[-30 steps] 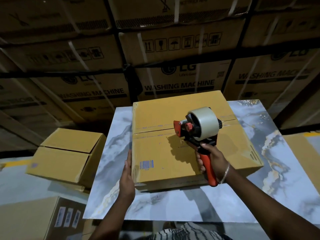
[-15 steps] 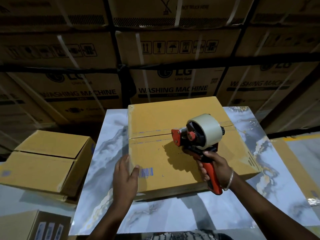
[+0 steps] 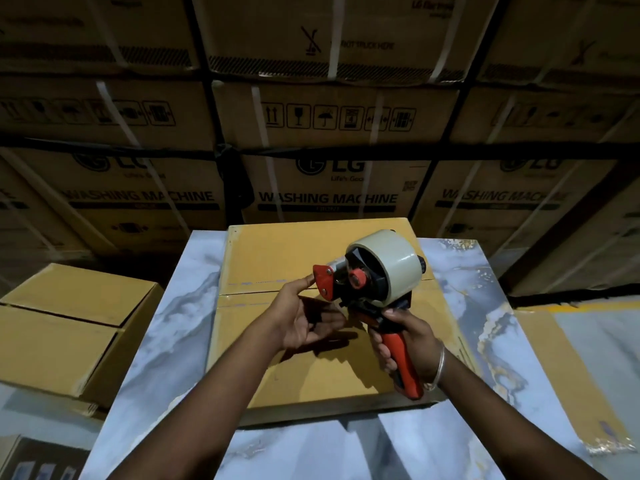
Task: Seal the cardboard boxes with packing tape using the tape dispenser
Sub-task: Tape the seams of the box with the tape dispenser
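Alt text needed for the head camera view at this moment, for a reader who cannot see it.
A person's right hand grips a red-handled tape dispenser above a closed cardboard box on a marble-patterned table, while the left hand reaches its fingertips to the dispenser's red front end. Stacked washing machine cartons fill the background.

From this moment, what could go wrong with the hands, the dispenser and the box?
1. The left hand has fingertips at the red front plate of the tape dispenser; a cutting blade usually sits there, so a cut is possible.
2. Neither hand holds the cardboard box; it may slide on the smooth marble-patterned table once taping begins.
3. The right hand alone grips the handle, so the dispenser may tilt.
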The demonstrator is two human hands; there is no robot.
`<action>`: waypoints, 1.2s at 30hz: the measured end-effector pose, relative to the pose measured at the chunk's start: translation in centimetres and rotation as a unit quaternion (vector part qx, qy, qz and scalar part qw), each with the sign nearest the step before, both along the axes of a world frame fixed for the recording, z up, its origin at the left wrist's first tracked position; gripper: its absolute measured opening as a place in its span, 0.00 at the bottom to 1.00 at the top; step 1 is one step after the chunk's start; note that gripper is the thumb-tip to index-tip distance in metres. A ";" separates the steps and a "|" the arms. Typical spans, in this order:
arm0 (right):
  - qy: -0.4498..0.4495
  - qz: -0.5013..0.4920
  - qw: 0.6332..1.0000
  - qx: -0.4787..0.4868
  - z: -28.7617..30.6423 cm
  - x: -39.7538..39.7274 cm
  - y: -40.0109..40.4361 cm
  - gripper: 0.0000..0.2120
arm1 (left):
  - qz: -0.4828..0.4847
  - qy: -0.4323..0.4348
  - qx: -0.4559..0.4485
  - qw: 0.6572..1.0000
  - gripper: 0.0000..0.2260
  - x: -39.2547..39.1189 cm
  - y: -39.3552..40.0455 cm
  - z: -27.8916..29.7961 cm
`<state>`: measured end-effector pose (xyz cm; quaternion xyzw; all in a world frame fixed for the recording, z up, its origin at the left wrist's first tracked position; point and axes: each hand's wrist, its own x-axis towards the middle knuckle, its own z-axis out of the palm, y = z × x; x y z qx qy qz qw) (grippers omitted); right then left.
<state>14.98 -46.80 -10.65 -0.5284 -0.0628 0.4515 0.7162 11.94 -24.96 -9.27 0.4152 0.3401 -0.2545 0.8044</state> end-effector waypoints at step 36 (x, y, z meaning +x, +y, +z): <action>0.011 -0.151 0.979 -0.136 0.4 5.3 -8.1 0.25 | -0.276 -0.208 0.501 0.794 0.10 23.0 -8.6 0.8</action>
